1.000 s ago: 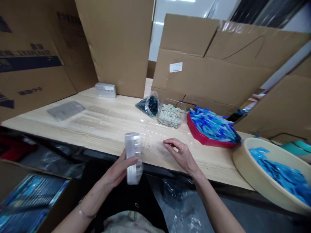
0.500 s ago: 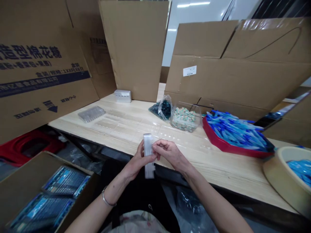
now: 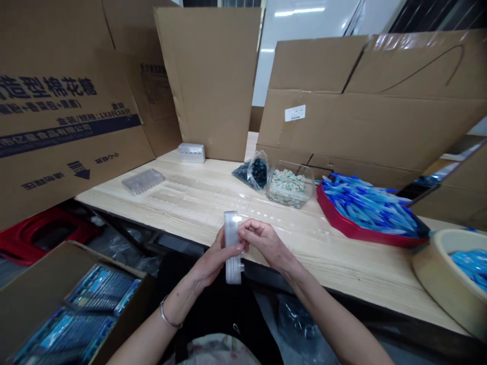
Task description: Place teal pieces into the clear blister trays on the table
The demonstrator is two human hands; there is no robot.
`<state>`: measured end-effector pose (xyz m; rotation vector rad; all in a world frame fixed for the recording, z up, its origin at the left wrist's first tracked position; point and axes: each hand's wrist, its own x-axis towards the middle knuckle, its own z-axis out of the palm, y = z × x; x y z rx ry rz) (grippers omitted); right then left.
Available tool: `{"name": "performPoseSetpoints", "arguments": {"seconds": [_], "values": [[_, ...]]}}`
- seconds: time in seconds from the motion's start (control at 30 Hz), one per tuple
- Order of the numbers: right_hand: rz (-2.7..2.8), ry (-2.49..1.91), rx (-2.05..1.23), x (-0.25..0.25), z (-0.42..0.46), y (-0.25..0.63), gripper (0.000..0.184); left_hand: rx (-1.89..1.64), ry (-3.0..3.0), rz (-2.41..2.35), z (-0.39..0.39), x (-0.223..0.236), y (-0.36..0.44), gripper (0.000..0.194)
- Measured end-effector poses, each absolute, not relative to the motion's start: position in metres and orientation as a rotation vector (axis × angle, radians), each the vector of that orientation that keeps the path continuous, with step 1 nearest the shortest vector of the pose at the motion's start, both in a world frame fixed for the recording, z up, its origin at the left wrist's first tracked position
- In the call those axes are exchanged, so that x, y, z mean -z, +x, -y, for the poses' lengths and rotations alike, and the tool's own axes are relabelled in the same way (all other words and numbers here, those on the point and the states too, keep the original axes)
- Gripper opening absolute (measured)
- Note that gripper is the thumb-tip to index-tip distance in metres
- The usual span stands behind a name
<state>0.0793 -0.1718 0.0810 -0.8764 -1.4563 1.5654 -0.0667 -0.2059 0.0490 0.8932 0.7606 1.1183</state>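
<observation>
Clear plastic trays, seemingly several nested together: held on end in front of the body, at the near edge of the table, between both hands. Left hand: wrapped around the trays, thumb across the near face, gripping firmly; silver bracelet on the wrist. Right hand: fingers curled inward, thumb and fingertips together at the right edge of the trays; anything pinched between them, cannot tell. On the table, far left: another clear plastic tray, lying flat, toothed along the near edge; behind it, a clear plastic case, close to an upright cardboard panel. Toward the back, middle: plastic bag of dark teal pieces; just beside it, a clear box of small pale and green pieces. To the right: red tray, heaped with slender blue items. Far right: cream tub with blue packets inside. Low at left: open cardboard box of blue packs, in two groups; beyond it, a red stool.
</observation>
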Motion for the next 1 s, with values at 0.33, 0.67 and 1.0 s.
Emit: {"name": "performPoseSetpoints", "arguments": {"seconds": [0.33,0.67,1.0], "values": [[1.423,-0.893,-1.517,-0.083,0.178,0.087,0.024,-1.094,0.861,-0.703,0.21,-0.052,-0.06,0.038],[1.446,-0.875,-1.53,-0.085,0.182,0.088,0.022,-1.056,0.783,-0.675,0.214,-0.05,-0.053,0.025],[1.643,-1.157,-1.113,-0.12,0.22,0.181,0.016,-1.016,0.398,-0.945,0.217,-0.055,-0.088,0.025]]}}
